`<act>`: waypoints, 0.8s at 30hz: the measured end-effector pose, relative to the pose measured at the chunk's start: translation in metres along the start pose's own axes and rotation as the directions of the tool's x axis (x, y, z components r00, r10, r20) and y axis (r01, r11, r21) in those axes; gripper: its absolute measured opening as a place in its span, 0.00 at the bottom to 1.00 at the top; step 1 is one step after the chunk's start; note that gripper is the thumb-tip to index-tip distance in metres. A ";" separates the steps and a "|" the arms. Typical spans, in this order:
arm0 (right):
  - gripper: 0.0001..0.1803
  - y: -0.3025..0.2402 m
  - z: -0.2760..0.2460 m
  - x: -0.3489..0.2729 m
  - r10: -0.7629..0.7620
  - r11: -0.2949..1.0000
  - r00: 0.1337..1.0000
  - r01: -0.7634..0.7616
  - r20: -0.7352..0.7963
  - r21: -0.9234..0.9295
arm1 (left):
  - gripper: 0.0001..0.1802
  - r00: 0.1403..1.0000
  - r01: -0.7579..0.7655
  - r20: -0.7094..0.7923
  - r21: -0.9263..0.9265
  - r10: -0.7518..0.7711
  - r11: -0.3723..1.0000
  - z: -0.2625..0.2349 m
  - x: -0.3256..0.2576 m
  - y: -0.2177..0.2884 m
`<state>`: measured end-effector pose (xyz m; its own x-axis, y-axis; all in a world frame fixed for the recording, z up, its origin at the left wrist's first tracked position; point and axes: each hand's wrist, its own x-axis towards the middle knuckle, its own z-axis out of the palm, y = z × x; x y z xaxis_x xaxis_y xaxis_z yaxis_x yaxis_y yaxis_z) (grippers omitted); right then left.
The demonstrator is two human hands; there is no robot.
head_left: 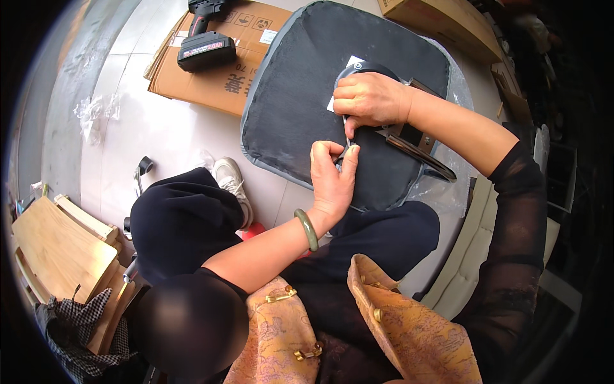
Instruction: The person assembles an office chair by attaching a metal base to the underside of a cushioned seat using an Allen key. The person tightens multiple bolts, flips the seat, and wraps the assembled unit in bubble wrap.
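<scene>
A dark grey seat cushion [294, 96] lies upside down on the floor in front of my knees. On its right half sits a black curved part [368, 67] joined to a metal bracket [416, 144]. My right hand [371, 99] is closed over this curved part from above, thumb pointing down. Just below it, my left hand [332, 176], with a green bangle [307, 228] on the wrist, pinches the lower edge of the same black part between thumb and fingers. A white label [353, 62] shows beside the right hand.
A black cordless drill [204, 41] lies on flattened cardboard [224, 83] at the top left. A cardboard box [448, 22] stands top right. Wooden boards [61, 249] are stacked at the left, clear plastic wrap [448, 192] under the cushion, a white padded panel [470, 256] at the right.
</scene>
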<state>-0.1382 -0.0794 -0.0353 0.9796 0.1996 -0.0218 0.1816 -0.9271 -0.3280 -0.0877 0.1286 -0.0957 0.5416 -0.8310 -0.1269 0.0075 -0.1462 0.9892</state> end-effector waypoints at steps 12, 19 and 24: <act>0.19 -0.034 0.020 0.014 0.266 0.919 0.932 -0.322 -0.246 -0.227 | 0.14 0.998 -0.061 -0.002 0.036 0.061 0.997 -0.021 0.029 -0.007; 0.18 -0.049 0.046 0.036 0.483 0.721 0.744 -0.637 -0.462 -0.273 | 0.09 0.960 -0.278 0.012 0.143 0.279 0.950 -0.043 0.075 -0.030; 0.18 -0.056 0.039 0.035 0.514 0.686 0.741 -0.657 -0.432 -0.312 | 0.07 0.947 -0.317 0.083 0.106 0.310 0.942 -0.055 0.085 -0.037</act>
<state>-0.1178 -0.0080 -0.0549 0.8566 -0.4653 0.2229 -0.4923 -0.8664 0.0835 0.0038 0.0931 -0.1395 0.4458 -0.8768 0.1800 -0.2535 0.0692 0.9649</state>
